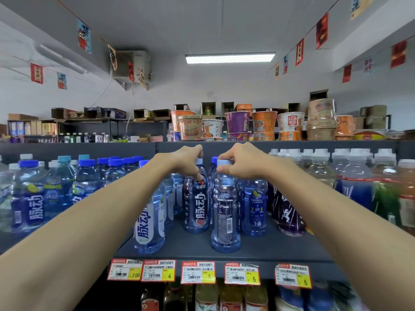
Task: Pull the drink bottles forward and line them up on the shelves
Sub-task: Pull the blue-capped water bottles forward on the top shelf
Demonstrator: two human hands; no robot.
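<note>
Fingers of the left hand (187,159) are curled over the cap of a dark-label bottle (196,205), which is gripped at the top and stands upright, set back from the edge of the shelf (258,246). Just to its right, the pale cap of a front bottle (225,212) is pinched between the thumb and curled fingers of the right hand (242,161). This bottle is placed nearer the shelf edge, with its barcode turned outward. The two bottles are close together, but whether they touch cannot be told.

The dark-label bottle's cap is almost wholly covered by the left hand, and a white-label bottle (149,221) at the shelf edge is partly hidden by the left forearm. Bottles behind the two held ones are largely masked. Print on the price tags (197,271) along the shelf lip cannot be read beyond the large digits.

Blue-capped bottles (29,194) are packed on the left of the shelf. To the right of the front bottle a purple bottle (289,212) is seen, then clear bottles (321,169) with white caps in rows. Noodle cups (238,122) are stacked on the top above. Lower bottles (206,295) beneath the price tags are cut off by the bottom of the frame.
</note>
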